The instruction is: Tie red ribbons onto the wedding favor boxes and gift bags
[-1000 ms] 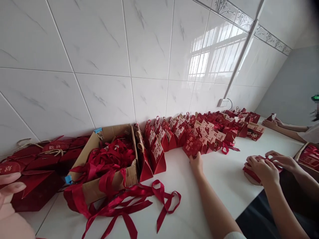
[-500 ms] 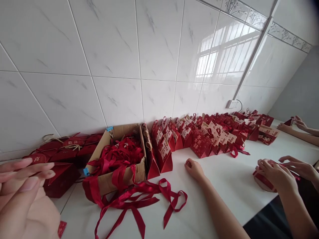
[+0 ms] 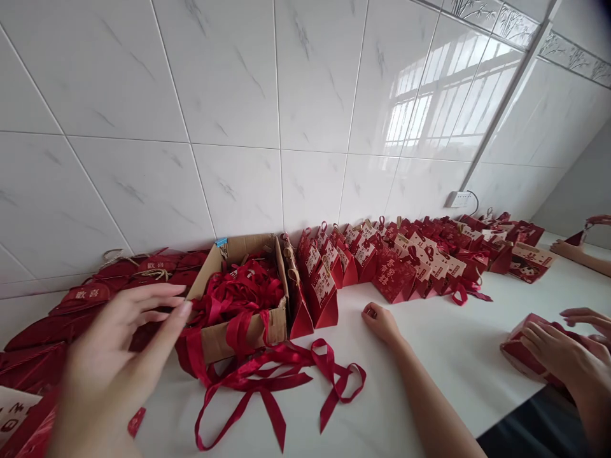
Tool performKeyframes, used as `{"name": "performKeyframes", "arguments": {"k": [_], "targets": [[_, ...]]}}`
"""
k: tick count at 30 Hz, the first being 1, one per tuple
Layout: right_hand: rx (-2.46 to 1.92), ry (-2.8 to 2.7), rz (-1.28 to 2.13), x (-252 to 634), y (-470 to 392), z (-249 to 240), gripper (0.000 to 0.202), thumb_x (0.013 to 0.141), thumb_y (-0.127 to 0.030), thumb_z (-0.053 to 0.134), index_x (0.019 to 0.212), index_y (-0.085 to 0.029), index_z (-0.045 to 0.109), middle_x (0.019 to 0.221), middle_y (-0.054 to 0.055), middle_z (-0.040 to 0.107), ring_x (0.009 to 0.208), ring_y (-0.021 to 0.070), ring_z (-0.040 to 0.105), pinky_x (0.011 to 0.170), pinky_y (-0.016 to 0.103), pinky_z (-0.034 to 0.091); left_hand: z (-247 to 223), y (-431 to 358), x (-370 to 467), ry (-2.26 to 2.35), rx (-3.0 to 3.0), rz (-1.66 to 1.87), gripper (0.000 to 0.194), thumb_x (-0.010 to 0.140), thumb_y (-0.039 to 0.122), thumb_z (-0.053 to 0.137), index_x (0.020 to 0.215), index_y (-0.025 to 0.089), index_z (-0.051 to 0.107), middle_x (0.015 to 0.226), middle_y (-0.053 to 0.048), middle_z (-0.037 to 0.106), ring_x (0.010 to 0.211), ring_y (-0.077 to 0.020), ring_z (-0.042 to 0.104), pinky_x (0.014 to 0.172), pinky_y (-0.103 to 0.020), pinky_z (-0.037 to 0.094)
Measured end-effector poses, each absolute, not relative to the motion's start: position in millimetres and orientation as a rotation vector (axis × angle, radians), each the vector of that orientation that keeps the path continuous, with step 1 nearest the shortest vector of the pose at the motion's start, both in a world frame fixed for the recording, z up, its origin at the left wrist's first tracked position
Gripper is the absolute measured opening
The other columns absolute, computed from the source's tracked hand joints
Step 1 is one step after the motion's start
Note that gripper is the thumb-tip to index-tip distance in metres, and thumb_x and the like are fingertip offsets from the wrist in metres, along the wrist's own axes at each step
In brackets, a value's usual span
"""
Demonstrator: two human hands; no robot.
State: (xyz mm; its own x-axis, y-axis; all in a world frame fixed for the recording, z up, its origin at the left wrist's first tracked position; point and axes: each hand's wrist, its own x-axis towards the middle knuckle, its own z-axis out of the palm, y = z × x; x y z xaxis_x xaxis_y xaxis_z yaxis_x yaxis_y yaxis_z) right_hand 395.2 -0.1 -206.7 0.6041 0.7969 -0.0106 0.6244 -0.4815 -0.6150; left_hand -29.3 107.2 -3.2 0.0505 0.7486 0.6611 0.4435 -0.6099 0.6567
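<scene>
Cardboard box (image 3: 267, 327) of red ribbons (image 3: 238, 296) seen on white counter (image 3: 429, 356) against tiled wall (image 3: 238, 127), between flat red boxes (image 3: 57, 324) and row of folded gift boxes (image 3: 396, 267). Left hand (image 3: 119, 362) raised just beside box, fingers spread, nothing gripped. Right hand (image 3: 382, 322) rested on counter, loosely curled, empty. Loose ribbon tails (image 3: 286, 388) trailed in front. Co-worker's hands (image 3: 563, 350) pressed on red box (image 3: 520, 350).

This looks like a room in a home used for making gift boxes, with a shiny white tiled wall (image 3: 296, 95), a wall plug (image 3: 457, 199), a long white table (image 3: 429, 356), rows of little red boxes (image 3: 410, 261) and a cardboard box (image 3: 267, 324) full of red ribbons (image 3: 238, 296).
</scene>
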Motion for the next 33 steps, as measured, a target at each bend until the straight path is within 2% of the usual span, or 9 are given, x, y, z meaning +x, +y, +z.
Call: {"name": "performKeyframes", "arguments": {"k": [3, 7, 9, 12, 16, 20, 23, 28, 33], "targets": [[-2.27, -1.125, 0.395, 396, 1, -210, 0.024, 0.094, -0.035, 0.056, 0.106, -0.015, 0.062, 0.103, 0.006, 0.065, 0.087, 0.016, 0.064, 0.078, 0.035, 0.055, -5, 116, -9, 1.257, 2.074, 1.365, 0.031, 0.076, 0.047, 0.062, 0.095, 0.023, 0.061, 0.1, -0.004, 0.068, 0.09, -0.0225, 0.065, 0.083, -0.035, 0.053], [-2.258, -1.134, 0.385, 398, 1, -212, 0.024, 0.094, -0.035, 0.057, 0.104, -0.014, 0.063, 0.1, 0.005, 0.065, 0.084, 0.0152, 0.064, 0.076, 0.034, 0.055, -31, 156, 18, 1.357, 2.149, 1.121, 0.032, 0.083, 0.042, 0.045, 0.101, 0.019, 0.058, 0.108, -0.01, 0.068, 0.099, -0.0229, 0.065, 0.089, -0.034, 0.05], [-2.245, -1.131, 0.374, 399, 1, -214, 0.023, 0.094, -0.035, 0.057, 0.102, -0.014, 0.063, 0.097, 0.004, 0.065, 0.082, 0.0147, 0.063, 0.075, 0.033, 0.055, -46, 171, 27, 1.362, 2.18, 0.889, 0.034, 0.078, 0.043, 0.052, 0.098, 0.018, 0.062, 0.11, -0.012, 0.07, 0.101, -0.0258, 0.066, 0.086, -0.033, 0.051], [-2.206, -1.116, 0.357, 399, 1, -218, 0.022, 0.093, -0.035, 0.058, 0.099, -0.013, 0.063, 0.093, 0.003, 0.065, 0.078, 0.0137, 0.063, 0.072, 0.032, 0.055, -60, 178, 30, 1.33, 2.179, 0.452, 0.034, 0.066, 0.052, 0.065, 0.075, 0.02, 0.068, 0.087, -0.01, 0.075, 0.079, -0.0285, 0.07, 0.067, -0.032, 0.051], [-2.081, -1.06, 0.301, 399, 0, -219, 0.023, 0.093, -0.035, 0.059, 0.092, -0.013, 0.063, 0.082, 0.001, 0.063, 0.068, 0.0109, 0.06, 0.065, 0.028, 0.053, -65, 175, 26, 1.32, 2.159, 0.198, 0.038, 0.066, 0.057, 0.064, 0.062, 0.02, 0.066, 0.069, -0.007, 0.072, 0.062, -0.025, 0.065, 0.056, -0.029, 0.044], [-1.852, -0.916, 0.112, 391, -1, -193, 0.031, 0.092, -0.043, 0.057, 0.084, -0.014, 0.059, 0.072, -0.001, 0.059, 0.062, 0.011, 0.056, 0.061, 0.027, 0.049, -65, 178, 24, 1.366, 2.193, 0.303, 0.033, 0.063, 0.042, 0.068, 0.049, 0.02, 0.048, 0.05, 0.0, 0.054, 0.051, -0.0186, 0.052, 0.05, -0.026, 0.031], [-1.658, -0.857, -0.01, 372, 2, -151, 0.04, 0.086, -0.056, 0.055, 0.082, -0.017, 0.056, 0.072, 0.003, 0.06, 0.064, 0.0154, 0.056, 0.06, 0.029, 0.047, -63, 181, 24, 1.346, 2.214, 0.5, 0.038, 0.069, 0.041, 0.062, 0.049, 0.021, 0.037, 0.045, 0.004, 0.037, 0.048, -0.0142, 0.041, 0.05, -0.025, 0.025], [-1.428, -1.049, 0.072, 306, 12, -71, 0.031, 0.079, -0.05, 0.066, 0.082, -0.019, 0.061, 0.077, 0.004, 0.064, 0.068, 0.0159, 0.056, 0.062, 0.028, 0.045, -51, 172, 21, 1.196, 2.218, 0.807, 0.03, 0.08, 0.046, 0.055, 0.069, 0.018, 0.052, 0.067, 0.0, 0.056, 0.064, -0.0168, 0.051, 0.062, -0.027, 0.037], [-1.275, -1.239, 0.328, 230, 35, -41, 0.029, 0.086, -0.046, 0.059, 0.081, -0.018, 0.064, 0.071, 0.003, 0.064, 0.059, 0.0136, 0.054, 0.054, 0.025, 0.043, -36, 152, 24, 0.981, 2.237, 0.937, 0.023, 0.083, 0.041, 0.059, 0.082, 0.019, 0.056, 0.084, -0.001, 0.064, 0.08, -0.0176, 0.059, 0.075, -0.026, 0.044]]}}
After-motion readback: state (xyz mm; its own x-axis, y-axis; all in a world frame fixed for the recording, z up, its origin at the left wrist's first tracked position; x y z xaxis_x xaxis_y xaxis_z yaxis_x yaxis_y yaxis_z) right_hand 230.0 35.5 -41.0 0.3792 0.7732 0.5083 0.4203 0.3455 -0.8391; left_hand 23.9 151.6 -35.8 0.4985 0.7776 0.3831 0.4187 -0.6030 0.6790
